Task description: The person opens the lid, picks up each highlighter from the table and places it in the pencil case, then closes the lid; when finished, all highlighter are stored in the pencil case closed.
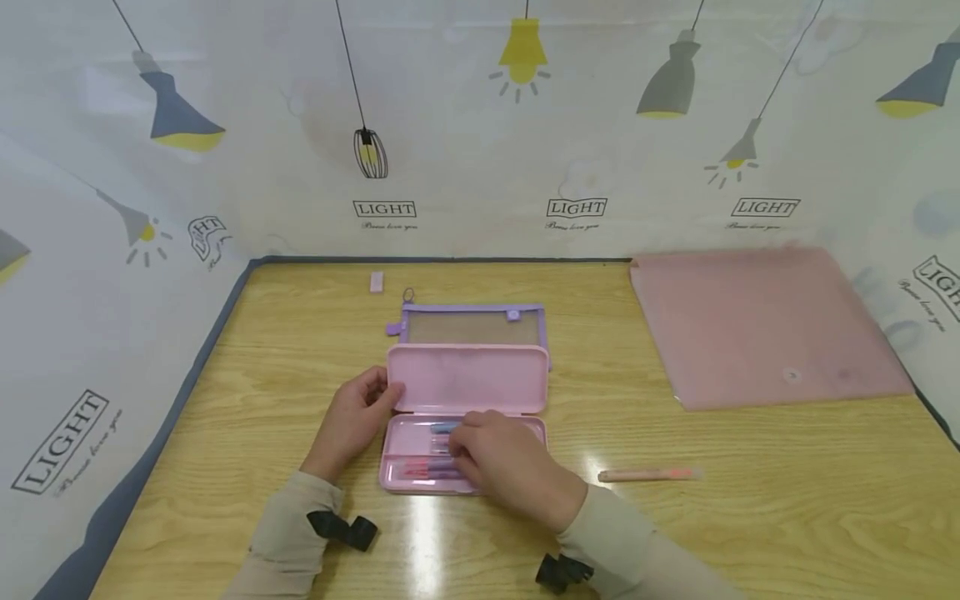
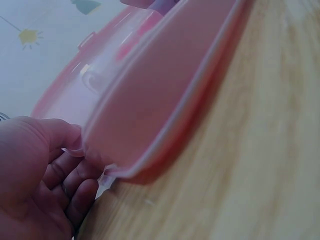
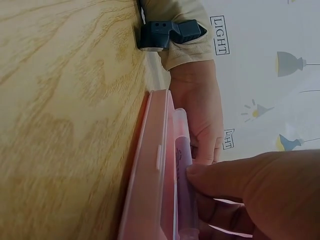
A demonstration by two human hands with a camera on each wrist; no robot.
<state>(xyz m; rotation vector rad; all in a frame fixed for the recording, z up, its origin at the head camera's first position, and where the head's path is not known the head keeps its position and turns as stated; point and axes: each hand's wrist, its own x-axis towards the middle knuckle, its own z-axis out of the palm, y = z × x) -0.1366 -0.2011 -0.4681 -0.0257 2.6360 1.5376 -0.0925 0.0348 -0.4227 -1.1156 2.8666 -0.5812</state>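
Observation:
A pink pencil case (image 1: 390,482) lies open on the table, its lid (image 1: 468,379) tilted up at the back. My left hand (image 1: 352,421) grips the lid's left edge, thumb on the inside and other fingers behind it. Over the tray, my right hand (image 1: 513,467) pinches a purple marker (image 3: 185,175) with a clear pinkish cap, low along the case's front wall. Other pens, among them a blue one (image 1: 442,427), lie in the back compartment, partly hidden by the right hand. A divider runs lengthwise through the tray.
Behind the lid lies a purple-edged mesh zip pouch (image 1: 468,325), partly covered by it. A small pink eraser (image 1: 377,282) is at the back left. To the right are a peach-coloured marker (image 1: 648,474) and a large pink document folder (image 1: 765,333). Printed sheeting (image 1: 465,167) stands around the table.

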